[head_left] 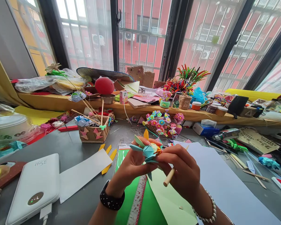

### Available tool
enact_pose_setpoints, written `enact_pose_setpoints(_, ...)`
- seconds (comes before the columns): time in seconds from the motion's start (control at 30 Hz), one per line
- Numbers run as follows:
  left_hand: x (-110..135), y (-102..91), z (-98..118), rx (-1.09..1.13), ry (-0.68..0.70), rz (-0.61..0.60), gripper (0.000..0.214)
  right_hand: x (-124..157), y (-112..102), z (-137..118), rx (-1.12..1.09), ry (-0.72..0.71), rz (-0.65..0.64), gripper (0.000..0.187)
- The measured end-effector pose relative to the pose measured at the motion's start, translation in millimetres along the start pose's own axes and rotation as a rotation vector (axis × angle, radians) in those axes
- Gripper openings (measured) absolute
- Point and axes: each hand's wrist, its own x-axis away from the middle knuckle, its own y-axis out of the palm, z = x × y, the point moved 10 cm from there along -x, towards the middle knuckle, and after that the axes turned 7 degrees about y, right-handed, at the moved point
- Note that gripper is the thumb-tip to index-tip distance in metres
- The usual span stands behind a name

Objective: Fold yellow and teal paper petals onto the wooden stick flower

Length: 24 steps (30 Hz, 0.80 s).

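Observation:
Both hands meet over the grey table (72, 150), holding a small folded paper flower (148, 149) in teal, orange and yellow. My left hand (131, 167), with a black watch at the wrist, pinches the flower from the left. My right hand (184, 172), wearing a bead bracelet, is closed on the flower's right side and also grips a short wooden stick (169, 177) that points down and left. Under the hands lie a green sheet (152, 206), a paler green sheet (170, 200) and a ruler (138, 200).
A white power bank (34, 186) and a white paper strip (84, 173) lie at the left. A small basket (93, 132) with sticks, a cluster of paper flowers (162, 122), yellow paper petals (109, 156) and a large white sheet (220, 181) surround the hands. The window ledge (61, 101) is crowded with craft supplies.

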Motion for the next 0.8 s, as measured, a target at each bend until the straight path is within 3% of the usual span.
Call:
enact_pose_setpoints(0.37, 0, 0.3, -2, -0.018, -0.009, -0.028, 0.034, 3, 2, 1, 0.013, -0.009, -0.017, 0.02)
enact_pose_setpoints(0.67, -2, 11.2, 0, -0.005, -0.038, -0.1, 0.032, 4, 0, -2, 0.026, -0.022, -0.008, 0.019)
enact_pose_setpoints(0.8, -1, 9.3, 0, 0.047, -0.024, -0.07, 0.032, 0, -2, -2, 0.018, -0.014, -0.012, 0.013)
